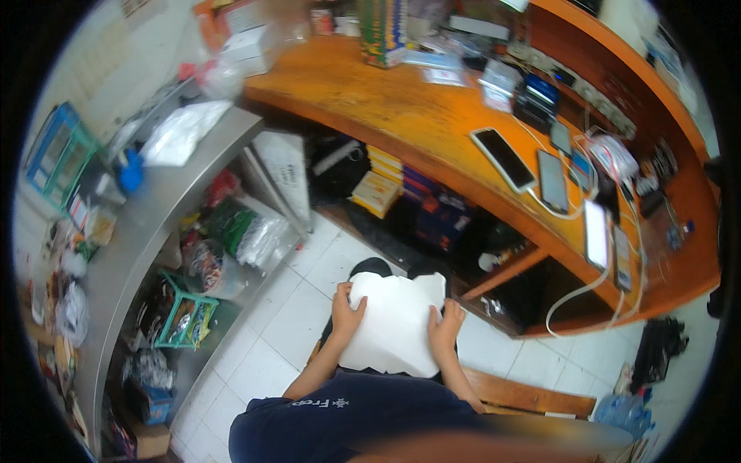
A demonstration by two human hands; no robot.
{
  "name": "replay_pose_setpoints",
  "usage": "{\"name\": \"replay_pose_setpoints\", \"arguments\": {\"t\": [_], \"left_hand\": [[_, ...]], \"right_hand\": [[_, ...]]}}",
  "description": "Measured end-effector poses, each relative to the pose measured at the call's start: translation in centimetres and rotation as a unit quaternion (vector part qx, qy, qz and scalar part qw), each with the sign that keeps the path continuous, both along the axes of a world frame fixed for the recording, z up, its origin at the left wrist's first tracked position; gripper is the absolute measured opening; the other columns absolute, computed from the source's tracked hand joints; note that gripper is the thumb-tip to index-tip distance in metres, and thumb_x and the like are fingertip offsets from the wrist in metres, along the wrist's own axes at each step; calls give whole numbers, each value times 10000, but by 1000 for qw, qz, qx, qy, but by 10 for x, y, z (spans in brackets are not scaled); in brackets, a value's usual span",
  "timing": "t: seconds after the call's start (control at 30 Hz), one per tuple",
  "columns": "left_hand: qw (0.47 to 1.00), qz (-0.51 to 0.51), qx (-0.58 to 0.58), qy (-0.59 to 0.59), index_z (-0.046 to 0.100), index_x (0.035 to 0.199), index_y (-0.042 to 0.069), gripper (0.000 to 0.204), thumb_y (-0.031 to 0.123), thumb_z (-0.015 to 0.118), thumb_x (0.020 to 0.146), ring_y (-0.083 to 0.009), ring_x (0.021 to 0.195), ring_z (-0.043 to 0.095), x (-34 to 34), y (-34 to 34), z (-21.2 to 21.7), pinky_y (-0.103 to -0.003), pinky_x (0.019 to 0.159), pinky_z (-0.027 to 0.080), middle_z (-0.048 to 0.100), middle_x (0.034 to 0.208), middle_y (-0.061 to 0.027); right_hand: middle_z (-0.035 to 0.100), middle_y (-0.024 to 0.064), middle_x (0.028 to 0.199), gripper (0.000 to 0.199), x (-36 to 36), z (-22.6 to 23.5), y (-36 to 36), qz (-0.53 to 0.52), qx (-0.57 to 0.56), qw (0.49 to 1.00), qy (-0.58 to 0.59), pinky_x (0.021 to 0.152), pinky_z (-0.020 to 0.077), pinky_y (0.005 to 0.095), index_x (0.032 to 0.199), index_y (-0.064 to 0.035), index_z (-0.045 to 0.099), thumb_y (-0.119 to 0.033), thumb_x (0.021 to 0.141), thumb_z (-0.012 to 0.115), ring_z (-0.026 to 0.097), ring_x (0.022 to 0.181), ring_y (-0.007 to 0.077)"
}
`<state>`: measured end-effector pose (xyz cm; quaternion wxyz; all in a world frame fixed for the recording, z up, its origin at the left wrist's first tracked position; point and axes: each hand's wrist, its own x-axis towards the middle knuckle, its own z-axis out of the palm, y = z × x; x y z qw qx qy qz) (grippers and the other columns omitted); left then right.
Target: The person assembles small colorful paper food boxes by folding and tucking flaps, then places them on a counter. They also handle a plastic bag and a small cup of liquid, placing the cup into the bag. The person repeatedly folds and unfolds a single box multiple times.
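A plain white sheet with uneven, ragged edges rests over my lap; it looks like paper, but I cannot be sure of the material. My left hand grips its left side, the thumb lying on top and the fingers curling behind the edge. On the opposite side, my right hand holds the sheet in the same way, thumb towards its face. My dark-clad knees show just past the far edge. What lies under the sheet is hidden.
Ahead stands an orange wooden counter with several phones and a charging cable. A metal table runs along the left, with a green basket on its lower shelf. I sit by a wooden bench; a water jug is at right.
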<state>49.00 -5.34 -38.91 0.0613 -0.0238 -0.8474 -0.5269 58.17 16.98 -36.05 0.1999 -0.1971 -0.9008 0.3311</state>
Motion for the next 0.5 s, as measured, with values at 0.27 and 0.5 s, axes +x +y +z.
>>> {"name": "replay_pose_setpoints", "arguments": {"t": [0.27,0.5], "left_hand": [[942,-20,278,-185,610,969,-18,345,320,537,968,-194,869,562,-34,-38,-11,-336,771,453,589,879,-102],[993,-10,-13,117,559,1028,-51,362,298,575,937,-356,1000,516,-22,-22,-30,-407,888,411,548,1023,-226]], "right_hand": [[581,253,1019,353,-33,2,-5,8,-146,987,62,818,447,388,1209,108,424,-135,962,494,580,908,338],[608,150,996,235,-95,26,17,143,-244,959,30,777,454,296,1162,49,462,-85,968,462,574,877,178]]}}
